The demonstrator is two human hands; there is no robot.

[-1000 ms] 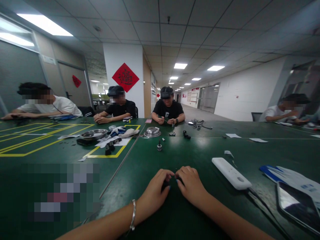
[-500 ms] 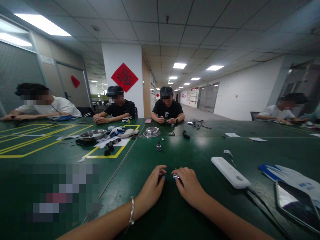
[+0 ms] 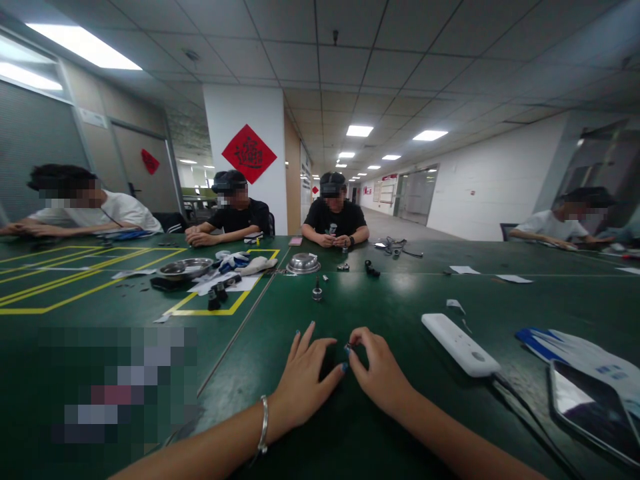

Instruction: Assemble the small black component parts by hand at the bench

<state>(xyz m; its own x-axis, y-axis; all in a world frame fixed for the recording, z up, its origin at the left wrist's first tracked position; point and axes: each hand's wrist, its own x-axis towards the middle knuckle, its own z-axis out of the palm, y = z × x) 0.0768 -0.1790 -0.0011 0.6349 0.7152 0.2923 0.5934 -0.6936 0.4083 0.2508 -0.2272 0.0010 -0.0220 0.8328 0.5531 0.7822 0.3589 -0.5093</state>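
Note:
My left hand (image 3: 306, 373) is over the green table (image 3: 280, 460) with its fingers spread and nothing in it; a silver bracelet (image 3: 263, 424) circles its wrist. Just to its right, my right hand (image 3: 377, 368) has thumb and index finger pinched together. A tiny dark thing shows between those fingertips, too small to name. The two hands are close but apart. Beyond them a small metal part with an upright pin (image 3: 317, 291) stands on the table.
A white power strip (image 3: 460, 345) with a cable, a phone (image 3: 593, 407) and a blue-and-white packet (image 3: 583, 357) lie at the right. Farther off are a round metal lid (image 3: 303, 263), a metal bowl (image 3: 185, 269) and gloves (image 3: 233, 261). Several people sit around the table.
My left hand has opened, its fingers now spread forward. My right fingers have drawn into a pinch, and the shiny piece seen at them before now shows only as a dark bit.

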